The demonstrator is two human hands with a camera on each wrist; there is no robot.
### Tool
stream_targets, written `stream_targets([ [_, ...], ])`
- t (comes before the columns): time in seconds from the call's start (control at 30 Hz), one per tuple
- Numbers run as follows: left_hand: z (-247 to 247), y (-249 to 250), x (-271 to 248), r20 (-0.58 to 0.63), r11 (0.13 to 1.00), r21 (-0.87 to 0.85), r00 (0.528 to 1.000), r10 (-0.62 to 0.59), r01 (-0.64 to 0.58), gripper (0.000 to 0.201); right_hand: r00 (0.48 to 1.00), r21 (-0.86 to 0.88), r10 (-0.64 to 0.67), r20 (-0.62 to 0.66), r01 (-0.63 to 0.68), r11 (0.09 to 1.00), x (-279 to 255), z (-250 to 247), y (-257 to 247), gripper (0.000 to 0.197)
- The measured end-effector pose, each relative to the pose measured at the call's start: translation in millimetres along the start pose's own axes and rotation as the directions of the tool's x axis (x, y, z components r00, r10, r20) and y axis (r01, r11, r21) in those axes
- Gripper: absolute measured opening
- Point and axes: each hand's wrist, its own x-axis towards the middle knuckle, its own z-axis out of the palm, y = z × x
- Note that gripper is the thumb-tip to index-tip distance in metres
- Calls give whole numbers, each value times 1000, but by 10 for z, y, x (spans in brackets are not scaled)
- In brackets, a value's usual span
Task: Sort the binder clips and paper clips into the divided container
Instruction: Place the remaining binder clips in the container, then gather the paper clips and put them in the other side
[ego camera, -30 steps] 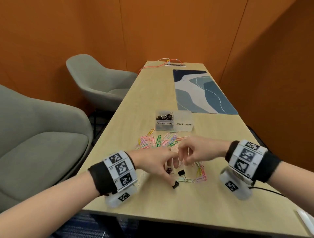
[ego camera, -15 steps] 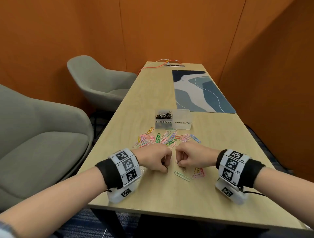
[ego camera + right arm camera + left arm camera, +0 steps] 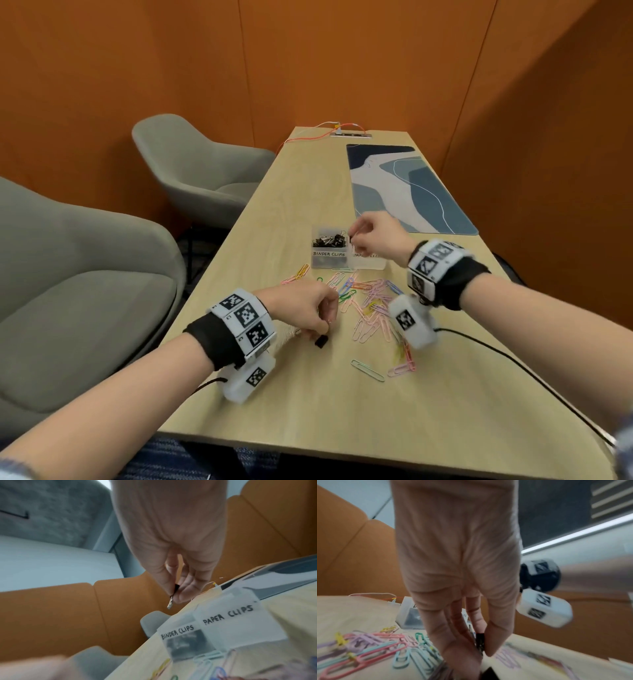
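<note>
A clear divided container (image 3: 329,262) (image 3: 223,626) stands mid-table, its left cell labelled BINDER CLIPS and heaped with black clips, its right cell labelled PAPER CLIPS. My right hand (image 3: 371,236) hovers over the container and pinches a black binder clip (image 3: 174,593) between thumb and fingertips. Nearer me, my left hand (image 3: 308,313) pinches another black binder clip (image 3: 480,641) just above the table. A further black binder clip (image 3: 321,341) lies on the wood under that hand. Coloured paper clips (image 3: 370,301) (image 3: 373,646) are scattered between the hands.
A blue patterned mat (image 3: 407,188) lies on the far right of the table (image 3: 342,411). An orange cable (image 3: 308,135) and a metal strip are at the far end. Two grey chairs (image 3: 202,171) stand to the left. A black cord (image 3: 513,363) trails from my right wrist.
My right hand has lifted from the near pile and travelled forward to the container with a binder clip. My left hand has stayed near the front, now pinching a clip.
</note>
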Motion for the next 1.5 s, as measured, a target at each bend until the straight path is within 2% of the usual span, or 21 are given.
stream_targets([
  [0.07,39,-24,13,-8,1000,23,1000,-13,13,14,998,26,41,-45,-40,999,197,49,-71,20],
  [0.13,41,-36,-4,-38,1000,11,999,-7,8,12,999,5,48,-25,-48,999,287,96,-105,21],
  [0.23,21,-39,-65,-28,999,30,999,36,-35,14,1000,-71,0,3,0,997,241,81,-80,26],
  [0.33,121,-8,-123,29,985,142,995,99,-102,20,992,-210,-88,94,106,972,6,-2,1,21],
  [0.4,190,3,-127,26,970,204,991,130,-132,19,977,-300,-107,186,161,940,-186,-72,106,18],
  [0.47,206,3,-123,16,966,218,990,143,-143,17,957,-361,-53,285,158,919,-332,-147,253,17],
  [0.53,203,-5,-124,14,970,194,990,144,-144,15,932,-445,56,358,118,888,-442,-233,397,22],
  [0.67,118,-5,-94,1,988,104,993,115,-114,15,876,-602,250,413,56,797,-588,-335,560,60],
  [0.73,-47,11,-17,-63,995,-21,993,95,-97,19,870,-628,263,418,67,775,-604,-299,579,74],
  [0.8,-259,21,119,-178,993,-96,983,44,-62,21,871,-614,234,432,93,784,-587,-203,559,80],
  [0.9,-561,3,396,-407,1000,-3,913,-21,22,16,883,-604,180,433,136,786,-543,-21,498,88],
  [1.0,-742,-29,657,-531,989,66,844,-77,131,14,897,-640,125,424,199,742,-515,103,440,67],
  [1.1,-803,-69,837,-518,974,98,846,-125,204,20,911,-643,58,408,242,727,-513,160,429,45],
  [1.2,-777,-98,870,-497,966,104,854,-155,236,26,917,-626,6,398,267,732,-517,164,464,39],
  [1.3,-734,-124,726,-576,955,127,804,-149,268,18,918,-575,-25,395,269,773,-491,145,507,35],
  [1.37,-698,-166,575,-598,921,163,778,-193,354,14,919,-542,-25,395,255,801,-466,122,514,30],
  [1.43,-641,-219,429,-486,847,237,813,-322,477,22,926,-494,-4,377,204,845,-444,85,514,26],
  [1.5,-536,-280,361,-291,814,278,853,-434,510,37,930,-405,46,365,115,907,-416,27,507,24],
])
